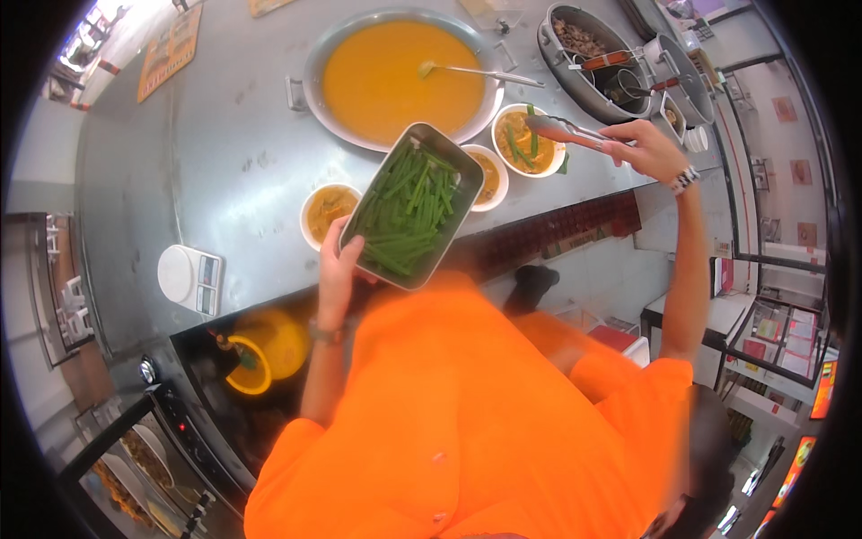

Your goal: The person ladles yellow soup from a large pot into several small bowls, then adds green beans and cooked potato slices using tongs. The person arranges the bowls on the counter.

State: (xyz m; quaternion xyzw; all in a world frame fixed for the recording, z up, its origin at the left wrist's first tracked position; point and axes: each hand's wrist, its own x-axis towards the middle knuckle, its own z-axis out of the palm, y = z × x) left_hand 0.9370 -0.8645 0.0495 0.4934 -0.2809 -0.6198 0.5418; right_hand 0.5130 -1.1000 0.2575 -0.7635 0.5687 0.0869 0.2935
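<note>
My left hand [339,259] grips the near left side of a rectangular metal tray [463,162], tilted towards me. Cut green beans [411,209] fill much of it. In my right hand [650,151] is a pair of metal tongs [572,132], its tips over the right rim of a white bowl [500,153]. Orange curry [515,162] in that bowl carries several bean pieces on top; green also shows outside its right edge. A second white bowl [504,192] of curry is partly hidden behind the tray. Left of the tray stands a third bowl [308,226], also holding curry.
A wide two-handled metal pan [313,101] of orange sauce, with a ladle [512,79] in it, stands beyond the tray. Farther right is an oval pot [553,67] with meat and strainers. A kitchen scale [192,279] sits left on the metal counter [236,155].
</note>
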